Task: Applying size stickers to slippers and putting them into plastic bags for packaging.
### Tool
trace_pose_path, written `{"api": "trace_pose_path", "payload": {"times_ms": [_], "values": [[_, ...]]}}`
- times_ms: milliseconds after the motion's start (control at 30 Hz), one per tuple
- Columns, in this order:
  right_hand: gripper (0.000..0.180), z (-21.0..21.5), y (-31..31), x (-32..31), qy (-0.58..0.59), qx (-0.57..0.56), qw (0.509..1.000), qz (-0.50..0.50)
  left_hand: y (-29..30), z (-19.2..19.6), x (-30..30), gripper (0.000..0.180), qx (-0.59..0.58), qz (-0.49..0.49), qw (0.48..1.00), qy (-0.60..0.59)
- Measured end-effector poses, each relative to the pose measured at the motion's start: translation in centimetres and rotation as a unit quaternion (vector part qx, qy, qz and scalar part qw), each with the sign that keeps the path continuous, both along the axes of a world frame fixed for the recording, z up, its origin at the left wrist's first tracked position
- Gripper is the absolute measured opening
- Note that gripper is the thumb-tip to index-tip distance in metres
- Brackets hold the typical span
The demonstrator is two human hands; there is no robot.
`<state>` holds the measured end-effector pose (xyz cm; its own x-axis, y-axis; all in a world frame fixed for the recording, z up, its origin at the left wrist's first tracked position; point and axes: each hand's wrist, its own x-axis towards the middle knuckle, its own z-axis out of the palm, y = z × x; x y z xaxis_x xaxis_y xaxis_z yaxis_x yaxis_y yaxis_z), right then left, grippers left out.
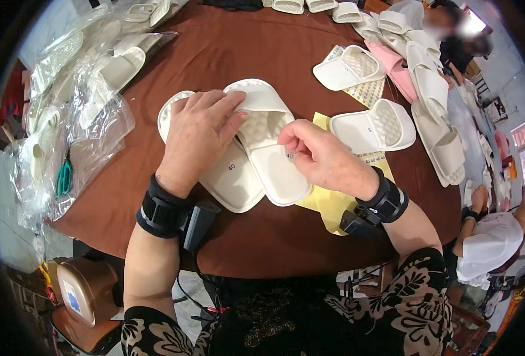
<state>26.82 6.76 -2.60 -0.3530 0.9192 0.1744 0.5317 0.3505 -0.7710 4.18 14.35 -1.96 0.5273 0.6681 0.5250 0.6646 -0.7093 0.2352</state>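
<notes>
A pair of white slippers lies side by side on the brown-covered table in front of me. My left hand (200, 133) is over their toe straps, its thumb and fingers holding the right slipper (277, 175) by the strap, and hides much of the left slipper (230, 178). Pinched together, the fingers of my right hand (322, 155) touch a small printed size sticker (290, 156) on the right slipper's heel area and partly cover it. A similar sticker shows on the left slipper's insole. Beside my right wrist lies a yellow sticker sheet (334, 204).
Two more white slippers, an upper one (348, 68) and a lower one (372, 127), rest on sticker sheets at right. Beyond them runs a row of slippers with a pink one (393, 68). Plastic-bagged slippers (105, 89) and green-handled scissors (64, 178) are at left. A person (491, 243) sits far right.
</notes>
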Motion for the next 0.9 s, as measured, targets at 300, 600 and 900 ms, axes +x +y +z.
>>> {"api": "trace_pose_path", "payload": {"times_ms": [300, 600, 900], "values": [[0.022, 0.3, 0.0, -0.1, -0.024, -0.016, 1.000, -0.007, 0.0, -0.1, 0.0, 0.028, 0.006, 0.001, 1.000, -0.006], [0.019, 1.0, 0.1, 0.3, 0.023, -0.060, 0.998, 0.002, 0.1, -0.2, -0.1, 0.029, 0.009, -0.002, 1.000, -0.006], [0.032, 1.7, 0.4, 1.1, 0.044, -0.074, 0.994, 0.060, 0.0, -0.2, 0.1, 0.030, 0.017, -0.005, 1.000, -0.007]]}}
